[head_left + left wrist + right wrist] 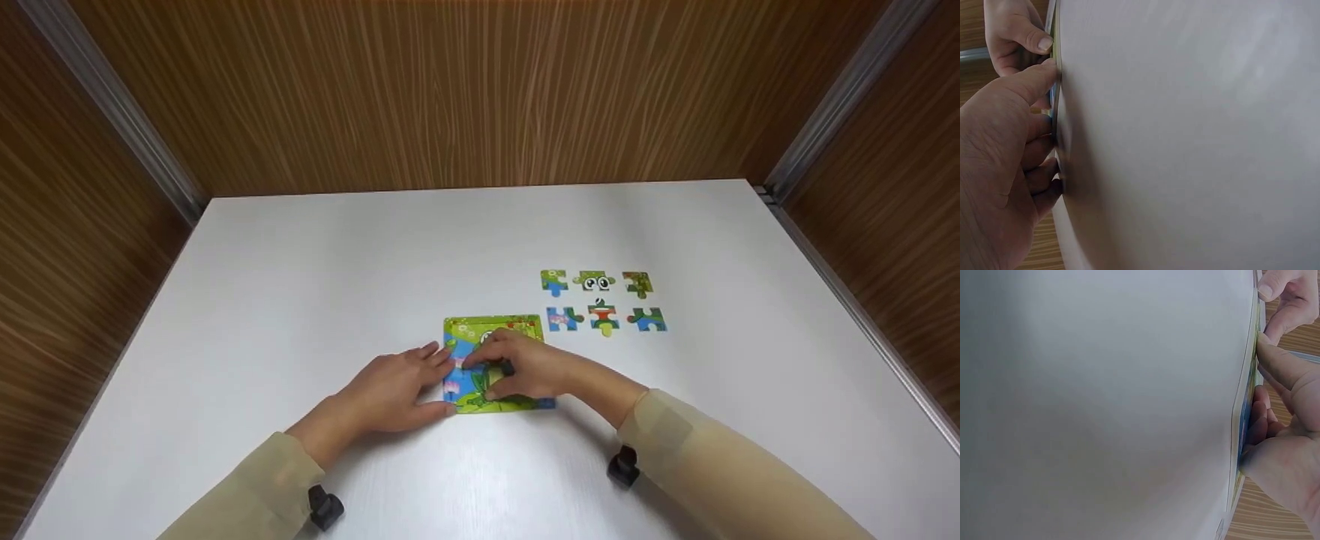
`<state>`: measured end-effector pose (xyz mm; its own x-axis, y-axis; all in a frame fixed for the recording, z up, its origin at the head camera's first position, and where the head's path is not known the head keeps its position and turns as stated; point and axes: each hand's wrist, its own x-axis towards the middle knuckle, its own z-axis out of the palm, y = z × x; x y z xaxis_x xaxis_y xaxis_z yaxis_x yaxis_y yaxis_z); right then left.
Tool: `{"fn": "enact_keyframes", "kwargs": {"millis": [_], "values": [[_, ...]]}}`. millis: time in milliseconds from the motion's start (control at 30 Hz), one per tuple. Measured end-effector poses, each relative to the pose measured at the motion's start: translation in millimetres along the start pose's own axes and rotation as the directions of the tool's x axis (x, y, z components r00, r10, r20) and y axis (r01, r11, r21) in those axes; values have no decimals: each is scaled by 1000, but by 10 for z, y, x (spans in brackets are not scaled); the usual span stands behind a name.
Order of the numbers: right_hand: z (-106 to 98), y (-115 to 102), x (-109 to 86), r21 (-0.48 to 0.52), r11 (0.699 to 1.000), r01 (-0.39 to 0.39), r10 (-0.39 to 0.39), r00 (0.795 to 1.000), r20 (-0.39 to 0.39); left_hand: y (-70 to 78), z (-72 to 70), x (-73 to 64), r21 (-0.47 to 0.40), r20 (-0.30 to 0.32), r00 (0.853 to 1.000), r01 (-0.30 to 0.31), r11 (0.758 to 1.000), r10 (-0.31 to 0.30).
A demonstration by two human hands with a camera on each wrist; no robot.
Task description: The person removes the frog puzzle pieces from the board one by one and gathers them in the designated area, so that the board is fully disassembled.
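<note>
A small frog jigsaw board [496, 321] lies flat on the white table in the head view. My left hand [397, 386] rests at its left side, fingers extended, with fingertips and thumb tip on the edge. Over the board bends my right hand [529, 364], its index fingertip and thumb tip apart on the lower left of the picture. I cannot tell if a piece is pinched between them. That hand covers the middle of the picture. Both wrist views show the left hand [1005, 146] and the right hand [1292, 422] along the board's edge.
Two rows of loose jigsaw pieces lie right of the board, among them an eyes piece [595, 282], a red mouth piece [603, 317] and a pink flower piece [562, 319]. Wood-grain panels [480, 97] enclose the white table [315, 262] at the back and sides.
</note>
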<state>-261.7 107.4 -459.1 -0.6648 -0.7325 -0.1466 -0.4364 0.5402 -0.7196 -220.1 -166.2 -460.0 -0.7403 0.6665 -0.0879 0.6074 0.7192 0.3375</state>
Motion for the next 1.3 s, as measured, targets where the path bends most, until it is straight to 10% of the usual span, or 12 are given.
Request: {"fn": "enact_keyframes", "kwargs": {"millis": [933,1300], "values": [[8,-24,17,36,999,-5,5,1000,0,-15,23,-7,5,-25,1000,-13,1000,13],[33,6,42,73,989,124,-124,992,-13,-10,14,-12,12,-24,1000,-19,1000,19]]}}
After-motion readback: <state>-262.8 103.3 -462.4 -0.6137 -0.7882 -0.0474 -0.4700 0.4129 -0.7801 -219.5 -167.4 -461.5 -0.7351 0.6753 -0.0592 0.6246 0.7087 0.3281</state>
